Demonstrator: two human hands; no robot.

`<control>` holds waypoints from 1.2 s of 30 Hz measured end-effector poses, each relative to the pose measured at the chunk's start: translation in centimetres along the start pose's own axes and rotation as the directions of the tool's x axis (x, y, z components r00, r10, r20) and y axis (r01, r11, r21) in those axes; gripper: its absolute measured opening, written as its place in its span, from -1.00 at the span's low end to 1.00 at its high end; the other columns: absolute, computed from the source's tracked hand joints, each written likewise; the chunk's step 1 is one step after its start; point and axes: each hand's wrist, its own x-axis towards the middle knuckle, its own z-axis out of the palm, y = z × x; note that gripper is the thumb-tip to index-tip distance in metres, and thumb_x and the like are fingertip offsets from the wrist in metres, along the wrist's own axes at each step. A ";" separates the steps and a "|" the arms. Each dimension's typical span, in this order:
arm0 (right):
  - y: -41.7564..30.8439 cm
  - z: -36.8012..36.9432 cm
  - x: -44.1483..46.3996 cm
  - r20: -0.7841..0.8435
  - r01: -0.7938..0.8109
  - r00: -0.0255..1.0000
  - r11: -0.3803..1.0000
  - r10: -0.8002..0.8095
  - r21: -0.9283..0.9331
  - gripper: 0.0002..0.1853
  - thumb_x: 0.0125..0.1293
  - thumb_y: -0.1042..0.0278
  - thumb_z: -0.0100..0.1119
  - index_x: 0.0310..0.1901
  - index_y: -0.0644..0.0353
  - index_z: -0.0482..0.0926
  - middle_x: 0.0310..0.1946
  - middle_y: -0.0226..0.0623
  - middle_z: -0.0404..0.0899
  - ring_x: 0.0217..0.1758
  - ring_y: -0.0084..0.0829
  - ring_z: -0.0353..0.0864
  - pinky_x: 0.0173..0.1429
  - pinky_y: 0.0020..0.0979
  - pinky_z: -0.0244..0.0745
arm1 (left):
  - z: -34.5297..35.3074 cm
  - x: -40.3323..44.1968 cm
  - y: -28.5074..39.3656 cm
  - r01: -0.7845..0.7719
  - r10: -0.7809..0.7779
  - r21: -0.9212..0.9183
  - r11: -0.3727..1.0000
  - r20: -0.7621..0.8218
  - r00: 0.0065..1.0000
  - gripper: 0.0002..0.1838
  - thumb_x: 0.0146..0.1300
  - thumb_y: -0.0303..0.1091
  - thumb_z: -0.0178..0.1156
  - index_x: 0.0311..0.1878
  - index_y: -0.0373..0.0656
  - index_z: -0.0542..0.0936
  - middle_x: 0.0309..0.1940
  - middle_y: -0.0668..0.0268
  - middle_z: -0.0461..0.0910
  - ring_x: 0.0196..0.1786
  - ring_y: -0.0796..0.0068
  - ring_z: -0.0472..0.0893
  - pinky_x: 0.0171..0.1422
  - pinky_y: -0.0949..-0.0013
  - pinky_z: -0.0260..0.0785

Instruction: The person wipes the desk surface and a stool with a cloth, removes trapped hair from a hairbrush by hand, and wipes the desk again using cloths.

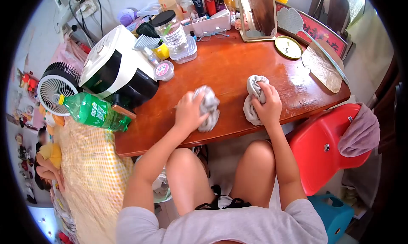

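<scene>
On the reddish-brown wooden table [187,80], my left hand [187,112] grips the side of a crumpled grey-white cloth [209,109], its thumb and fingers on the fabric. The cloth's far edges look slightly blurred. To the right, my right hand [270,106] is closed over a second bundled grey cloth [252,100], which looks rolled or twisted into a loop. Both bundles rest near the table's front edge, with a gap of bare wood between them. Parts of each cloth are hidden under my fingers.
A green bottle [95,112] lies at the left beside a white-and-black air fryer [114,65]. Jars, glasses [213,34] and a mirror [258,16] stand behind. A fly swatter [314,38] lies at right; a red chair [314,146] holds a mauve towel [361,131]. Another person [49,157] is far left.
</scene>
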 end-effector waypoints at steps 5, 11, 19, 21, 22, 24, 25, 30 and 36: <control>-0.4 0.2 0.4 0.062 0.054 0.997 0.995 -0.049 -0.078 -0.56 -0.09 0.39 0.28 -0.06 0.10 0.54 -0.17 -0.16 0.56 -0.12 -0.10 0.55 -0.05 -0.21 0.47 | -0.6 0.1 -0.3 0.020 -0.017 0.084 0.996 -0.034 0.999 -0.30 -0.17 -0.15 0.41 0.12 0.08 0.37 -0.21 0.16 0.38 -0.12 0.04 0.47 -0.10 0.05 0.36; -0.2 0.5 0.3 0.044 0.065 0.997 0.996 -0.063 -0.053 -0.56 -0.11 0.37 0.28 -0.08 0.08 0.55 -0.17 -0.19 0.56 -0.12 -0.11 0.55 -0.06 -0.19 0.46 | 4.4 9.7 -0.4 0.329 -0.290 0.120 0.937 -0.259 0.921 -0.38 -0.11 -0.12 0.39 0.08 0.08 0.40 -0.20 0.15 0.42 -0.11 0.06 0.50 -0.08 0.04 0.39; 0.3 0.4 -0.2 -0.025 0.050 0.998 0.999 -0.050 0.014 -0.56 -0.10 0.36 0.28 -0.07 0.08 0.53 -0.14 -0.19 0.56 -0.09 -0.11 0.55 -0.04 -0.17 0.44 | -0.7 -1.0 -0.1 0.079 -0.081 -0.067 0.995 -0.019 0.997 -0.28 -0.21 -0.17 0.43 0.12 0.07 0.40 -0.18 0.15 0.37 -0.09 0.08 0.47 -0.06 0.06 0.33; 0.1 0.3 -0.1 0.000 0.042 0.999 0.999 -0.042 -0.007 -0.56 -0.10 0.36 0.29 -0.07 0.08 0.54 -0.14 -0.20 0.56 -0.09 -0.12 0.55 -0.04 -0.17 0.44 | -1.3 -3.3 -0.4 0.053 -0.054 -0.058 0.997 -0.011 0.998 -0.28 -0.21 -0.17 0.43 0.12 0.07 0.40 -0.19 0.15 0.37 -0.09 0.08 0.47 -0.07 0.06 0.32; 0.0 0.4 0.0 0.023 0.044 0.999 0.999 -0.043 -0.032 -0.56 -0.10 0.35 0.29 -0.07 0.08 0.54 -0.15 -0.21 0.56 -0.09 -0.13 0.54 -0.05 -0.17 0.44 | -1.6 -3.5 -0.5 0.066 -0.067 -0.044 0.997 -0.022 0.998 -0.28 -0.20 -0.15 0.42 0.13 0.08 0.39 -0.20 0.15 0.38 -0.12 0.06 0.47 -0.10 0.05 0.35; 0.0 0.5 0.2 0.042 0.053 0.998 0.998 -0.052 -0.037 -0.56 -0.10 0.35 0.30 -0.07 0.08 0.54 -0.15 -0.21 0.56 -0.08 -0.13 0.54 -0.05 -0.17 0.44 | -1.2 -2.9 -0.6 0.087 -0.088 -0.037 0.996 -0.038 0.995 -0.28 -0.19 -0.13 0.41 0.14 0.08 0.39 -0.21 0.15 0.38 -0.15 0.05 0.48 -0.13 0.04 0.37; -0.1 0.5 0.3 0.057 0.063 0.997 0.997 -0.060 -0.042 -0.56 -0.10 0.34 0.30 -0.08 0.08 0.54 -0.15 -0.22 0.56 -0.08 -0.14 0.54 -0.06 -0.17 0.44 | -0.4 -1.1 -0.7 0.123 -0.123 -0.004 0.992 -0.063 0.990 -0.29 -0.19 -0.11 0.42 0.13 0.09 0.39 -0.21 0.15 0.39 -0.15 0.06 0.49 -0.14 0.04 0.37; -0.3 0.2 0.3 0.051 0.063 0.997 0.997 -0.062 -0.036 -0.58 -0.05 0.39 0.27 -0.06 0.13 0.54 -0.12 -0.14 0.56 -0.09 -0.08 0.55 -0.01 -0.20 0.46 | 3.3 8.1 -1.3 0.301 -0.285 0.035 0.953 -0.234 0.930 -0.33 -0.17 -0.10 0.40 0.09 0.10 0.41 -0.25 0.17 0.41 -0.14 0.09 0.50 -0.13 0.07 0.39; -0.1 0.5 0.0 0.013 0.043 0.999 0.999 -0.043 -0.007 -0.57 -0.07 0.35 0.27 -0.05 0.08 0.54 -0.11 -0.18 0.56 -0.07 -0.10 0.54 -0.02 -0.17 0.44 | 0.4 3.2 -0.2 0.196 -0.200 -0.062 0.979 -0.067 0.978 -0.27 -0.17 -0.17 0.40 0.16 0.10 0.37 -0.21 0.16 0.38 -0.11 0.04 0.48 -0.07 0.06 0.36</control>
